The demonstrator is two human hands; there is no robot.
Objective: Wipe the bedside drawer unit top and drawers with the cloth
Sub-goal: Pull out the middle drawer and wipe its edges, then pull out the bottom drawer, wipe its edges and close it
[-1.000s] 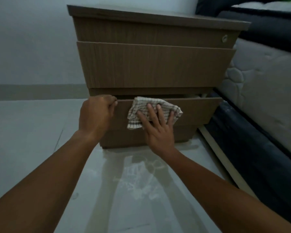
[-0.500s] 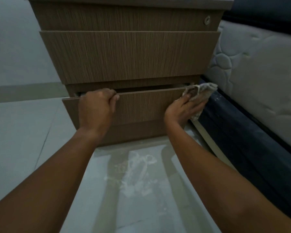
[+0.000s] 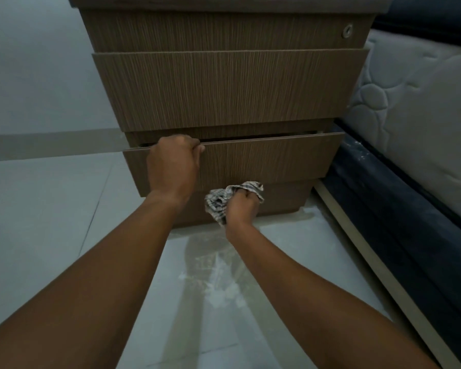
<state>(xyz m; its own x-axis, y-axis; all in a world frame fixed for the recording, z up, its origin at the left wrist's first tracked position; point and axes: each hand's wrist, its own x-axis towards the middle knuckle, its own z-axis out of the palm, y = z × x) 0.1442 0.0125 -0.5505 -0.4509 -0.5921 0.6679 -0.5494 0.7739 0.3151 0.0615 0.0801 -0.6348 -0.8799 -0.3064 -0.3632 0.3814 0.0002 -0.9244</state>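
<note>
The right hand (image 3: 241, 207) is shut tight round the cloth (image 3: 218, 202), low in the middle of the frame, pressing it to the strip of wood just under the bottom drawer (image 3: 272, 161). The left hand (image 3: 173, 166) is curled over that drawer's top edge, w/ fingers hooked in the gap, holding it a bit open.

What could go wrong: if the drawer slides shut, the hooked fingers may get pinched. The bunched cloth may also miss spots, b/c only a small part touches the wood.

The cloth is soft, crumpled, w/ thin checks. The drawer unit (image 3: 224, 89) is flat brown wood w/ fine lines. The floor (image 3: 51, 209) is shiny & smooth. The mattress (image 3: 415, 115), right side, is puffy & quilted.
</note>
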